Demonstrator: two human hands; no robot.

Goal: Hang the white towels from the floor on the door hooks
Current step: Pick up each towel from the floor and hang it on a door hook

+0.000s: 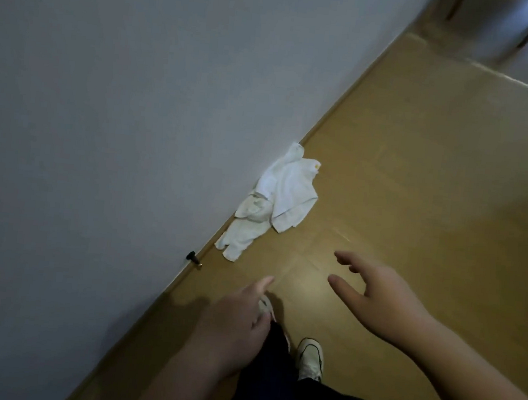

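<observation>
A: What's along the left?

B: The wall, with a small black doorstop at its foot. Just beyond the stop, the towels lie crumpled on the floor, pushed up against the base of the wall.

A: One towel or more?

B: It looks like two pieces heaped together, a greyer one nearer the stop and a whiter one overlapping it farther along. I can't say for sure.

A: And the hands?

B: The left hand is low over the person's shoe, fingers loosely extended, holding nothing. The right hand reaches ahead, spread with fingers curled, also empty. Both are short of the towels, touching none.

A: How will the towels handle?

B: Soft and light, I'd judge. They'll sag and trail rather than keep a shape, nothing fragile. A pinch at a bunched fold would likely lift one piece; a full grab in the middle might bring both up tangled.

A: Best place to take hold?

B: Probably a free corner or hem, like the edge lying out on the floor, so it hangs straight for a hook. No door hooks are in sight.
</observation>
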